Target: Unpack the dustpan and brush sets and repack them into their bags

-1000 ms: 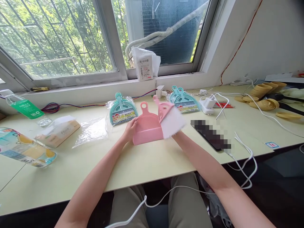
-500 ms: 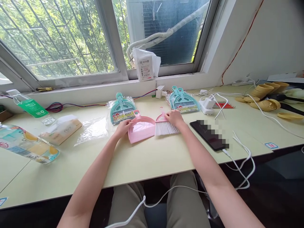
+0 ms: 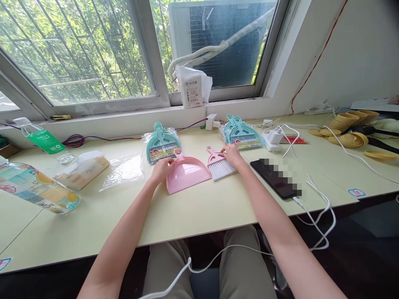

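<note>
A pink dustpan (image 3: 188, 174) lies on the table in front of me, its ring handle pointing toward the window. My left hand (image 3: 162, 169) is closed on the dustpan's left edge near the handle. Just right of the pan, apart from it, is a small pink hand brush (image 3: 222, 167) with white bristles toward me. My right hand (image 3: 233, 157) has its fingers on the brush's right side, hiding part of it. Behind the pan sits a wrapped teal dustpan set (image 3: 161, 143), and further right are more wrapped teal sets (image 3: 241, 132).
To the left are a clear plastic bag (image 3: 123, 170), a tissue pack (image 3: 85, 168), a large bottle (image 3: 37, 187) and a green-labelled bottle (image 3: 45, 140). A black phone (image 3: 274, 178) with a white cable, a white adapter (image 3: 272, 140) and yellow rolls (image 3: 346, 133) are right.
The dustpan now lies flatter and slightly nearer me. The brush has turned and separated from the pan's right side, both hands staying on them.
</note>
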Demonstrator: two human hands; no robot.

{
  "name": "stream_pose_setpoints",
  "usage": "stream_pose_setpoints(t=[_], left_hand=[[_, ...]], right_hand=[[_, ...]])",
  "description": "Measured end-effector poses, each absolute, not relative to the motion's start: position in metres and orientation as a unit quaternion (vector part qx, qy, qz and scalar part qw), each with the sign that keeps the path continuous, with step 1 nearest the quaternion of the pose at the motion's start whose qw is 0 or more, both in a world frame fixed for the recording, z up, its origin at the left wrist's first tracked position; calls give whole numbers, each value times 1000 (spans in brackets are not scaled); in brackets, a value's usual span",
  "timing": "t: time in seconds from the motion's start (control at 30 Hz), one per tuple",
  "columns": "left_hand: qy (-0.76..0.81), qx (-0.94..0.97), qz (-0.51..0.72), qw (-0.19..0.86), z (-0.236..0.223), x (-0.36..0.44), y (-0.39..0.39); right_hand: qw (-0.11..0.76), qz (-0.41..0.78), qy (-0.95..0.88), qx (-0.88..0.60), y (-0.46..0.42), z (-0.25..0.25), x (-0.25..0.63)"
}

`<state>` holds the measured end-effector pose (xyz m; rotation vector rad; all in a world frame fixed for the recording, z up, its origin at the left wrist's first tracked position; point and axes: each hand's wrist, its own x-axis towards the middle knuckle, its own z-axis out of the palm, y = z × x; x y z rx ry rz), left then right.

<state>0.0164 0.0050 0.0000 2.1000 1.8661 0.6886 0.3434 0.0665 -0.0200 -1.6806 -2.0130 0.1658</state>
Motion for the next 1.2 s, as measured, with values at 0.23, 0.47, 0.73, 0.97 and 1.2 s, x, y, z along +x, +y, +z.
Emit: stream_pose_setpoints(t=[0.23, 0.47, 0.73, 0.97, 1.2], left_hand=[[622, 619, 397, 270, -4, 17, 14], [514, 568, 462, 447, 7, 34, -1], [405, 636, 407, 515, 12, 64, -22], [451, 625, 400, 496, 11, 60, -20], [469, 628, 383, 488, 10, 57, -18]], right_hand=[[480, 293, -655, -504, 61, 4, 350], [571, 422, -588, -387, 38, 28, 312], [433, 141, -713, -533, 12, 8, 251], [349, 349, -749, -443, 15, 8, 263], [355, 553, -659, -366, 15, 1, 259]])
